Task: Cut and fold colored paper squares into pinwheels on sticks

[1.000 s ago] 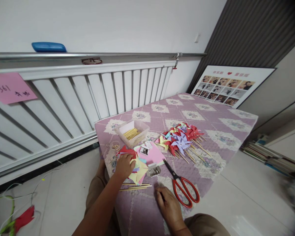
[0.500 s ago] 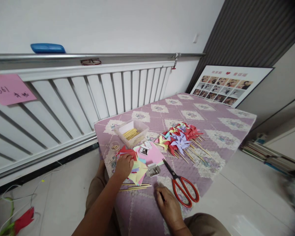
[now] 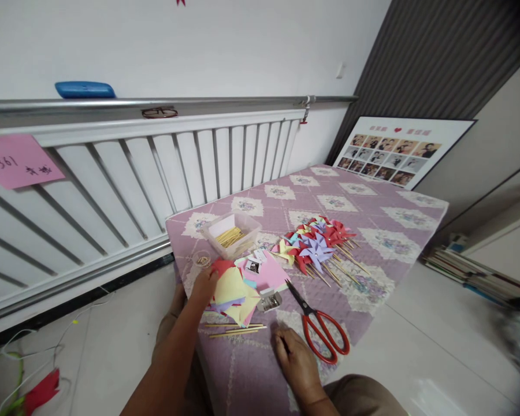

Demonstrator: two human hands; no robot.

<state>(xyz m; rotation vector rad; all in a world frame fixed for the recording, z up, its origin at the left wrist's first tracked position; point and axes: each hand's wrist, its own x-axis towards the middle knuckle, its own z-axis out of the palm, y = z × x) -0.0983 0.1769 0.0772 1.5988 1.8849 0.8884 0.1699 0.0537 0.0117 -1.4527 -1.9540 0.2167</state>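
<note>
My left hand point(image 3: 203, 285) grips the left edge of a stack of coloured paper squares point(image 3: 236, 292) on the purple quilted surface point(image 3: 372, 208), lifting a yellow sheet. A red paper piece point(image 3: 220, 266) lies just above that hand. My right hand point(image 3: 295, 358) rests on the quilt nearer me with its fingers curled, a small dark object between them that I cannot make out. Red-handled scissors point(image 3: 323, 329) lie just right of my right hand. Several thin wooden sticks point(image 3: 236, 329) lie between my two hands.
A heap of finished paper pinwheels point(image 3: 318, 245) lies mid-surface. A clear plastic box of sticks point(image 3: 233, 233) and a small round container point(image 3: 203, 260) stand at the back left. A metal clip point(image 3: 271, 300) lies beside the papers. A white radiator point(image 3: 156, 167) runs along the left.
My left hand has slid left off the top of the paper stack to its edge and raised a yellow sheet. The right hand has stayed put.
</note>
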